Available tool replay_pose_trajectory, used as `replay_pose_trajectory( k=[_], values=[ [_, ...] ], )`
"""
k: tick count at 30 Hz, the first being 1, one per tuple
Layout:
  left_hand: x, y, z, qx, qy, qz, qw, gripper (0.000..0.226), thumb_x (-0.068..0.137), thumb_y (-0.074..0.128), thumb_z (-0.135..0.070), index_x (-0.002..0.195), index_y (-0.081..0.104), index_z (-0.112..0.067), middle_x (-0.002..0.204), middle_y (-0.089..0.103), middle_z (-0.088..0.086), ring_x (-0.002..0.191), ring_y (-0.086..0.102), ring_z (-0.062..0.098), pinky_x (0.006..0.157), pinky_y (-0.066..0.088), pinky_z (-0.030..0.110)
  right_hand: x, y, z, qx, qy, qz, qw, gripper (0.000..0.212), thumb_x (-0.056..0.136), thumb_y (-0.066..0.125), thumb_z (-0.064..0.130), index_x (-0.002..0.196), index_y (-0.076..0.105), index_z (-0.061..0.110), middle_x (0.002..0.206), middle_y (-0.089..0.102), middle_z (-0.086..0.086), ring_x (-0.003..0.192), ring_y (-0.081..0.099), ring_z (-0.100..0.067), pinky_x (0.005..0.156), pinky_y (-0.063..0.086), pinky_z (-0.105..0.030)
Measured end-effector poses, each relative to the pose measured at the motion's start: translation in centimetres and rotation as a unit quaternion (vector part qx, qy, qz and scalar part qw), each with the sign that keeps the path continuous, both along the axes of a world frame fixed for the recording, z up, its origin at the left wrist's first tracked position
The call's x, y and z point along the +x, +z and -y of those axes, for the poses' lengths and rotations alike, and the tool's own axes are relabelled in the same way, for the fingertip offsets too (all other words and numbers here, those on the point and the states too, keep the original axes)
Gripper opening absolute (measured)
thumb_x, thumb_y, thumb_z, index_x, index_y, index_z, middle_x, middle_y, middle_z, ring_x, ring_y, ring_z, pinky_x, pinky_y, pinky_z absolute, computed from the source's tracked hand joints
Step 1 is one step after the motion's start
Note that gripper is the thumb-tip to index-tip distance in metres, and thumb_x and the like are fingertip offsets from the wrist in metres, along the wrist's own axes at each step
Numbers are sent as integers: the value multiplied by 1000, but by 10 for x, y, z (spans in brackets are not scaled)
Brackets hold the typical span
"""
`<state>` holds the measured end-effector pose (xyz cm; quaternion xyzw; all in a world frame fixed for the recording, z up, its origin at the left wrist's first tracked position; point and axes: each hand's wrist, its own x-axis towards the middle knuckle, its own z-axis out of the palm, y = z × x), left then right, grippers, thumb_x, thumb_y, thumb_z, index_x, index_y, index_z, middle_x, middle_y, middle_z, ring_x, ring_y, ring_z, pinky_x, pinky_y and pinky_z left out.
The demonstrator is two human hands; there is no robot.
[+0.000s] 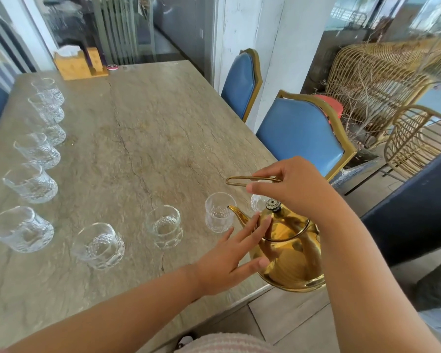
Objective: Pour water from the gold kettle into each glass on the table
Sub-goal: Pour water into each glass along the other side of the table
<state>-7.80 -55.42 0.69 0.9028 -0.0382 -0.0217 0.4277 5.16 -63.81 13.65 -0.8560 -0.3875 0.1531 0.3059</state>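
Beside glasses (219, 215) | right hand (290, 191) grips gold kettle (293, 263) | left hand (227, 261) flat on it

The kettle (290, 261) is at the counter's (150, 123) near right corner, below the right hand (295, 189) and against the left hand (229, 258). One glass (219, 212) stands just beyond the left hand and another glass (257, 202) under the right hand. Two glasses (164, 226) stand left of the left hand, and a line of glasses (31, 183) runs farther left.

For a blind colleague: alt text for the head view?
A right hand holds the gold kettle by its handle while the left hand touches its side, spout toward one glass; other glasses line the stone table.
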Motion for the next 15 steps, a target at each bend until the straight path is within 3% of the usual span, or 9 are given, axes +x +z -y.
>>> replay_pose_trajectory(
  k=[3,5,8,12,15],
  values=[
    [1,0,-4,-12,-4,5,1000,67,93,27,-53,147,-12,-39,159,-10,-14,142,-15,-6,120,-2,45,-1,4,-10,-17,9,6,1000,26,80,70,36,101,76,21,78,64,17,58,55,11,48,37,-5],
    [2,0,-7,-21,-6,6,1000,67,94,28,-52,146,-13,-39,159,-11,-14,142,-14,-6,120,0,46,-2,6,-16,-27,20,7,999,25,81,70,34,101,76,20,71,61,20,50,50,18,45,36,-2],
    [4,1,-10,-34,-17,13,999,67,93,26,-56,143,-15,-41,157,-13,-15,142,-14,-6,120,1,47,-2,9,-24,-51,35,27,998,25,81,69,33,100,76,19,79,64,14,46,45,21,44,34,0],
    [5,0,-12,-58,-23,13,998,67,94,28,-56,141,-19,-46,153,-19,-24,142,-13,-7,120,6,47,-1,11,-33,-78,39,37,996,25,80,70,33,101,76,20,99,71,9,58,52,2,48,34,-8],
    [5,-2,-13,-62,-23,16,998,69,92,28,-57,142,-18,-44,155,-18,-20,142,-12,-7,120,7,47,-1,10,-37,-81,40,33,995,24,79,70,33,98,77,20,100,72,8,65,54,-2,56,36,-14]
  ],
)
